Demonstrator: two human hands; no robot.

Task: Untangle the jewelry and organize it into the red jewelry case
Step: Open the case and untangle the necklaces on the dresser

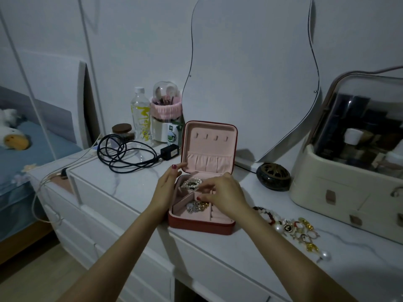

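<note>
The red jewelry case (201,223) sits open on the white dresser top (135,182) in front of me, its pink-lined lid (209,144) standing upright at the back. In the rear compartment lies a pearl bracelet (192,184); in the front left compartment lies a tangle of chains (197,207), gold and silver mixed. My right hand (222,194) reaches over the case from the right, fingers curled down into the tray at that tangle; whether they actually pinch a piece I cannot tell. My left hand (169,186) rests against the case's left wall, fingers straight, the tips reaching the foot of the lid. The two hands are close together but apart.

Just right of the case, on the dresser, a heap of loose jewelry (294,229) lies spread: beaded bracelets, rings, pearl pieces. Behind it stands a dark round incense burner (273,176), and further right a cream cosmetics box (353,175). Left of the lid lie a coiled black cable (122,155), a water bottle (140,115) and a brush holder (166,114). A wavy mirror (250,79) hangs behind.
</note>
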